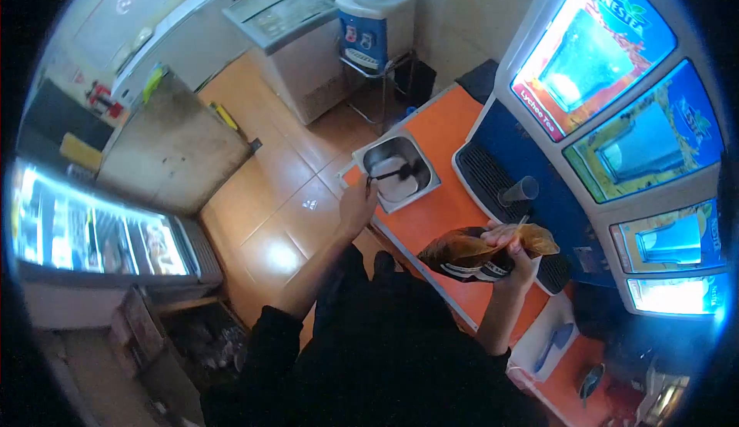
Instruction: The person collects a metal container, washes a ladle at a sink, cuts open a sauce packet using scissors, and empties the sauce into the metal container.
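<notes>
Currently, left hand (358, 207) grips a thin black utensil (391, 174), rectangular steel pan (423, 190) beyond; right hand (517, 251), a crumpled brown pouch (460, 248).

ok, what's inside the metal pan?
The end of a dark tool held in the left hand, and a pale patch: contents or bare metal, can't tell. Whatever lies directly under the tool is covered.

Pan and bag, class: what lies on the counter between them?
Nothing visible: the head view shows just bare orange counter between the pan and the bag.
</notes>
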`<action>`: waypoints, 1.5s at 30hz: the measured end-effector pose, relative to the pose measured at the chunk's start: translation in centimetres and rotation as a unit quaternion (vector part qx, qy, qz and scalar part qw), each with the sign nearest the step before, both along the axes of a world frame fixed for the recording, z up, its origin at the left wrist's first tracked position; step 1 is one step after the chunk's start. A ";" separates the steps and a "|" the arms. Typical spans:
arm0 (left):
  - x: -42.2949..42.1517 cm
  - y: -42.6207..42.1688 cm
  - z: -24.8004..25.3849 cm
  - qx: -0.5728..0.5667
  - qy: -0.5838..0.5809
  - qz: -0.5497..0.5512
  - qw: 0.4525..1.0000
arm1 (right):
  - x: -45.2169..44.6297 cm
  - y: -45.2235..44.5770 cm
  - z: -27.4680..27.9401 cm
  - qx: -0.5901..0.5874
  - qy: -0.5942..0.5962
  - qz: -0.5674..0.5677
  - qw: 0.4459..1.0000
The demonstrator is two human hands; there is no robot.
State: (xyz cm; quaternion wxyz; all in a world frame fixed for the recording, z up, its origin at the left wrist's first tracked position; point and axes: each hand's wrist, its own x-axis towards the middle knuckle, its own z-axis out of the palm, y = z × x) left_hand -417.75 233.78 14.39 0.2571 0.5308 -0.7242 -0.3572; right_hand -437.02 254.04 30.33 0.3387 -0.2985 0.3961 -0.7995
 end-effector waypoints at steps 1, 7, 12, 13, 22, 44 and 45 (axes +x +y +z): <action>-0.3 -1.5 0.5 -0.047 -0.024 -0.038 0.998 | 0.1 -0.5 -0.4 0.008 -0.016 -0.008 1.000; -4.3 -16.4 3.1 -0.175 -0.049 -0.282 0.942 | 3.1 -3.8 -2.2 0.052 -0.009 -0.083 0.995; -6.9 -22.6 0.8 -0.050 0.008 -0.400 0.915 | 8.1 -6.4 -3.0 0.047 -0.087 -0.191 0.977; -7.0 -23.1 0.3 -0.048 0.011 -0.413 0.909 | 8.9 -7.1 -3.3 0.038 -0.095 -0.197 0.975; -4.4 -22.3 -2.2 0.081 0.164 -0.415 0.891 | 17.3 -12.8 -7.7 0.009 -0.192 -0.283 0.940; 5.1 -18.6 -0.1 0.768 -0.065 -0.397 0.498 | 15.5 -19.7 -15.0 0.256 -0.482 -0.270 0.793; 5.0 -18.6 0.2 0.783 -0.074 -0.377 0.490 | 15.3 -19.5 -15.0 0.257 -0.467 -0.258 0.806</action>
